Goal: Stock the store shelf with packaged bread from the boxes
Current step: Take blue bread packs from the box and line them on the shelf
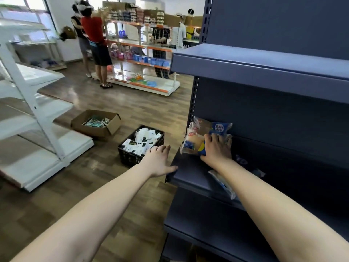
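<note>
Plainly, the right grip (217,148) was the one at work. Its fingers were bent over the front bread packet (190,145), with the thumb at the packet's near edge, so it gripped that packet against the dark shelf (188,174). The packet sat at the shelf's left end. Its long axis ran roughly along the shelf, and most of its length stuck out to the left of the grip, towards the open end. Just behind it, touching, stood a second packet with a blue label (221,128). A third packet (223,183) lay flat on the same shelf, nearer the person and partly hidden under the right forearm.

The left grip (158,159) held nothing. Its fingers were spread and relaxed, and the thumb touched the shelf's front corner. It was near the front packet but apart from it.

The coming move probably turned on how close the packet was to that open end: it would be safer nudged rightward or back before being let go. Further stock lay to the left on the floor, in a black crate (130,157) and a cardboard box (98,127). These were nearer the left grip, though I could not tell whether they held bread.
</note>
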Available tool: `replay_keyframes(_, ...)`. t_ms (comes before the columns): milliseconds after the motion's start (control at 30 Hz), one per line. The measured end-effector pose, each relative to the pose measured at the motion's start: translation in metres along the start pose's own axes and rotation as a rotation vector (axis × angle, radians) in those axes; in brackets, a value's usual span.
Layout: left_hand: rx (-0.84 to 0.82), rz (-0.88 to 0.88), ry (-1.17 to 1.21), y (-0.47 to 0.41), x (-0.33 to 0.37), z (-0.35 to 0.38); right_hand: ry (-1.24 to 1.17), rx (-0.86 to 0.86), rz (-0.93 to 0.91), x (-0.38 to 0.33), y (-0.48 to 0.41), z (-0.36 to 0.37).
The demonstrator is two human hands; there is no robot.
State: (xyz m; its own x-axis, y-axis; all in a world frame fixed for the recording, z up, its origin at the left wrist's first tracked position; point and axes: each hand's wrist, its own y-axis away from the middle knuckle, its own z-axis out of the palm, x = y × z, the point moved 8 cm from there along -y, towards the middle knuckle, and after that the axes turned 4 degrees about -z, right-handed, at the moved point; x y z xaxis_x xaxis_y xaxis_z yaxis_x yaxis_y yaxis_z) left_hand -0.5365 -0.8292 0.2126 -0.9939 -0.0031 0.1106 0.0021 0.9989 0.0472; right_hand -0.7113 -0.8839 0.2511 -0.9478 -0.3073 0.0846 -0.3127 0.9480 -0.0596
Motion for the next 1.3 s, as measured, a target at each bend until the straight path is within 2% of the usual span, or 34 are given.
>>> replay_keyframes(333, -0.079, 0.033, 0.137, -0.018, 0.033, 0.031, -0.002, -0.197, 0.014, 0.004, -0.007, 0.036)
replay_keyframes(600, -0.004, 0.042, 0.118, -0.02, 0.024, 0.021, -0.08, -0.233, 0.004, 0.0, -0.011, 0.036)
replay_keyframes(733, 0.088, 0.073, 0.12, -0.021, 0.032, -0.006, -0.173, -0.16, -0.056, 0.009, -0.006, 0.023)
replay_keyframes(833, 0.183, 0.106, 0.159, -0.017, 0.051, -0.032, -0.152, -0.068, -0.086, 0.028, 0.007, 0.009)
replay_keyframes(967, 0.283, 0.265, 0.189, -0.011, 0.103, -0.051, -0.143, 0.008, 0.015, 0.079, 0.036, -0.001)
replay_keyframes(1033, 0.238, 0.344, 0.204, -0.008, 0.136, -0.048, -0.145, 0.003, 0.086, 0.108, 0.055, -0.002)
replay_keyframes(1167, 0.036, 0.435, 0.199, -0.002, 0.197, -0.025, -0.126, -0.012, 0.176, 0.154, 0.093, -0.002)
replay_keyframes(1300, -0.194, 0.289, 0.108, -0.01, 0.226, 0.012, -0.113, -0.04, 0.228, 0.187, 0.128, 0.001)
